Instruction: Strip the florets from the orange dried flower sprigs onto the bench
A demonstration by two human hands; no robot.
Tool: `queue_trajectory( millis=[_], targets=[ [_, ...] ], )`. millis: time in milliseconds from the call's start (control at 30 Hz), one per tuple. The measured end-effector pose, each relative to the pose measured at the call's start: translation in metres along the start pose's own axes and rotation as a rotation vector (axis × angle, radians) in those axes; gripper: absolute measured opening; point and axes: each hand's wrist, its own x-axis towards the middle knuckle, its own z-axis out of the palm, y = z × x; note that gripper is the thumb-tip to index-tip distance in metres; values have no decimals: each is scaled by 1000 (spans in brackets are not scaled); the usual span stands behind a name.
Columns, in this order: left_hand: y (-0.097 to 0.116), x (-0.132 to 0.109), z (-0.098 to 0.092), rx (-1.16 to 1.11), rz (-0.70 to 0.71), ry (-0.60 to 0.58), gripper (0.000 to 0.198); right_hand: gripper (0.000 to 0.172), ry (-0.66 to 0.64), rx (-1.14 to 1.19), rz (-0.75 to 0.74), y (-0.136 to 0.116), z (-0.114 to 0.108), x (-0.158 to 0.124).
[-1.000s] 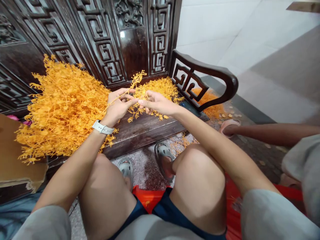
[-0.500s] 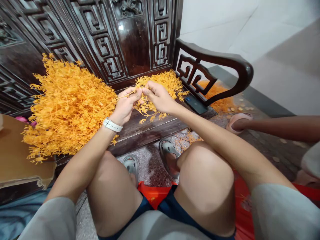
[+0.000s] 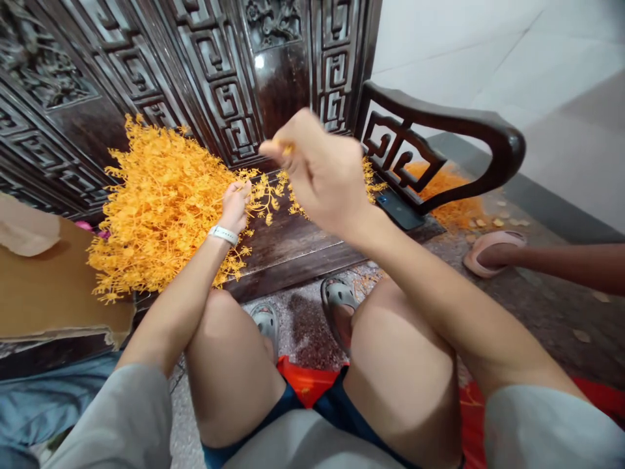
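My left hand [image 3: 235,207], with a white band on its wrist, is closed at the right edge of a big heap of orange plastic sprigs [image 3: 161,202]. Its fingers pinch an orange sprig [image 3: 267,195], whose branched tips hang out to the right. Raised nearer the camera, my right hand [image 3: 325,172] is curled, slightly blurred, with a small orange piece [image 3: 288,148] between thumb and fingers. Behind it lies a smaller orange pile [image 3: 368,179] on the dark wooden bench [image 3: 278,238], mostly hidden by the hand.
A phone [image 3: 400,212] lies by the bench's curved armrest [image 3: 454,130]. Beyond that, orange scraps [image 3: 449,195] cover the floor. At left stands a cardboard box [image 3: 58,293]. Another person's foot in a pink shoe [image 3: 493,253] is at right; a red stool [image 3: 307,381] shows under me.
My hands have come apart. The left went left and down to the heap with the sprig; the right rose toward the camera with a small orange piece. The view shifted slightly.
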Motion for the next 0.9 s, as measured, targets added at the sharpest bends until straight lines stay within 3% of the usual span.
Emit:
queue_trajectory(
  millis=[67, 100, 233, 300, 400, 467, 533, 700, 900],
  targets=[
    [6, 1, -9, -41, 116, -77, 35, 50, 168, -107, 63, 25, -11, 1],
    [10, -1, -10, -44, 160, -108, 31, 53, 187, -170, 146, 46, -14, -2],
    [21, -16, 2, 9, 246, -244, 24, 81, -35, -335, 574, 138, -6, -33],
    [23, -27, 9, 59, 295, -304, 28, 79, -135, -215, 792, 162, 5, -49],
    [26, -46, 17, 194, 367, -420, 43, 71, -235, 288, 962, 157, 18, -56],
    [27, -58, 22, 303, 403, -504, 51, 68, -253, 614, 957, 138, 23, -53],
    [26, -66, 28, 363, 437, -555, 53, 65, -262, 793, 941, 121, 26, -48],
    [20, -68, 41, 358, 503, -487, 52, 38, -142, 907, 957, 117, 33, -51],
    [17, -69, 41, 446, 639, -345, 60, 34, -18, 785, 1070, 127, 41, -58]
  ],
)
